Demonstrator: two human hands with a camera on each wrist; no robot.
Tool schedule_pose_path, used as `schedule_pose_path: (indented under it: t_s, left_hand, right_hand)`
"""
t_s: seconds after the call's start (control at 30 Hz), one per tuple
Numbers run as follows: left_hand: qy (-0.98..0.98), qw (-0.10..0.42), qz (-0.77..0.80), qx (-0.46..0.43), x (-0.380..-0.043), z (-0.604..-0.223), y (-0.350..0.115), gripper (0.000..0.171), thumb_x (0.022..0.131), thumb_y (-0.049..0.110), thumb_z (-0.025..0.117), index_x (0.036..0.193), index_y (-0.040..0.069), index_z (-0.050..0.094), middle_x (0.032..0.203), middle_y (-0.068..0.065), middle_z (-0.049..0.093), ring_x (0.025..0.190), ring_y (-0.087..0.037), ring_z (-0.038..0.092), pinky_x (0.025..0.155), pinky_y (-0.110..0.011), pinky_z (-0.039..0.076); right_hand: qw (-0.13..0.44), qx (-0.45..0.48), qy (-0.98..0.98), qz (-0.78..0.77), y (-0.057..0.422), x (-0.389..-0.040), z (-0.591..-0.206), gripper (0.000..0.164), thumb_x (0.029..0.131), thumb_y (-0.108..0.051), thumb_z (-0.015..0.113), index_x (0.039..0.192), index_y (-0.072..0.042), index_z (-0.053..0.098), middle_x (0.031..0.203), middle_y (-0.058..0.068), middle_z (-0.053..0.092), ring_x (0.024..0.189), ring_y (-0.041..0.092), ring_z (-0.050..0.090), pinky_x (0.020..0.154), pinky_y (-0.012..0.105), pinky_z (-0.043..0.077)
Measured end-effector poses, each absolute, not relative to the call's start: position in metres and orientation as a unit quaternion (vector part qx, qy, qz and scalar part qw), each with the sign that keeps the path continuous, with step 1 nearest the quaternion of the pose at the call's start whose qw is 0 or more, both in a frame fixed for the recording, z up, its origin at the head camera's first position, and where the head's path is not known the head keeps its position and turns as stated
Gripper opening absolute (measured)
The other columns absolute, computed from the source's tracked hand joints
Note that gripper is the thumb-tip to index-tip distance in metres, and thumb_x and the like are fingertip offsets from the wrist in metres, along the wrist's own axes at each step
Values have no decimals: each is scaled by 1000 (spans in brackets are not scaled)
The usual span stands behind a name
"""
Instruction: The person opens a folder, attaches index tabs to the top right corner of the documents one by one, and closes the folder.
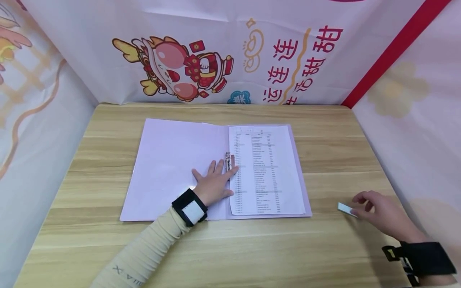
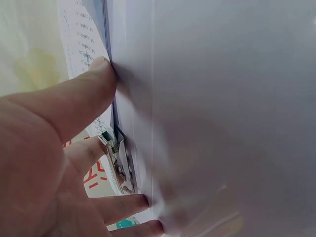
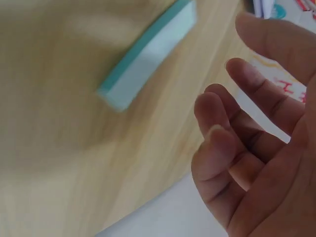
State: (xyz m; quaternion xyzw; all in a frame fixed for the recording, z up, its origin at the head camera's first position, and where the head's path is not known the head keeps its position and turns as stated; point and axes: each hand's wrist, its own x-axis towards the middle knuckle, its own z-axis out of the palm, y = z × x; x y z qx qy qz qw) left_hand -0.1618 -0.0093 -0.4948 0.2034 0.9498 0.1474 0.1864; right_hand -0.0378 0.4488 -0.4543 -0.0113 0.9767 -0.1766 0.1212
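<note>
A pale lilac folder [image 1: 173, 160] lies spread on the table, with printed sheets [image 1: 288, 172] on its right side. Along its spine sits a metal clip [image 1: 227, 157], seen closer as the clip [image 2: 117, 163] in the left wrist view. My left hand [image 1: 211, 189] rests on the folder with fingers spread, fingertips at the clip and the sheets' left edge. Right of the folder, my right hand [image 1: 387, 216] hovers beside a small pale strip-shaped block with a teal side [image 1: 345, 208]. The right wrist view shows this block [image 3: 150, 59] apart from the loosely bent fingers.
Wood-grain table [image 1: 223, 256] extends around the folder. A printed cloth [image 1: 201, 24] with a cartoon figure and red characters hangs along the back, and more cloth [image 1: 425, 132] borders the right side. A strapped device [image 1: 191, 208] sits on the left wrist.
</note>
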Motion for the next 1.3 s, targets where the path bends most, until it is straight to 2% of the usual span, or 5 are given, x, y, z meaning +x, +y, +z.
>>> schedule_pose_path:
  t_s: [0.2, 0.43, 0.7, 0.97, 1.3]
  left_hand:
    - [950, 182, 150, 206, -161, -493, -11, 81, 89, 44, 76, 158, 34, 37, 166, -22, 16, 152, -48, 11, 97, -90, 1]
    - [951, 185, 141, 205, -159, -493, -10, 81, 89, 45, 76, 158, 36, 36, 167, -20, 18, 152, -47, 12, 98, -90, 2]
    - [951, 182, 143, 204, -158, -492, -9, 81, 89, 45, 75, 158, 35, 36, 167, -20, 17, 152, -47, 12, 99, -89, 3]
    - [952, 187, 140, 197, -159, -492, -9, 81, 89, 45, 75, 158, 36, 36, 167, -19, 16, 153, -45, 10, 100, -89, 2]
    - [952, 186, 141, 197, -160, -494, -9, 81, 89, 45, 76, 159, 36, 35, 167, -19, 17, 153, -46, 11, 99, -89, 2]
  right_hand:
    - [127, -16, 975, -179, 466, -32, -476, 38, 80, -29, 87, 104, -5, 71, 96, 5, 68, 83, 18, 58, 62, 27, 45]
    - [131, -8, 970, -205, 476, -26, -493, 32, 78, -18, 88, 99, -5, 66, 86, 1, 61, 74, 8, 50, 62, 25, 43]
    - [130, 5, 968, -216, 477, -23, -495, 27, 81, -11, 84, 98, -5, 64, 87, 2, 58, 72, 6, 47, 61, 24, 42]
    - [146, 25, 967, -208, 475, -23, -495, 24, 87, -18, 81, 100, -7, 65, 85, 0, 58, 72, 7, 47, 60, 24, 40]
    - [117, 18, 970, -213, 471, -21, -493, 21, 88, -16, 81, 100, -6, 67, 83, 1, 57, 69, 5, 43, 58, 24, 37]
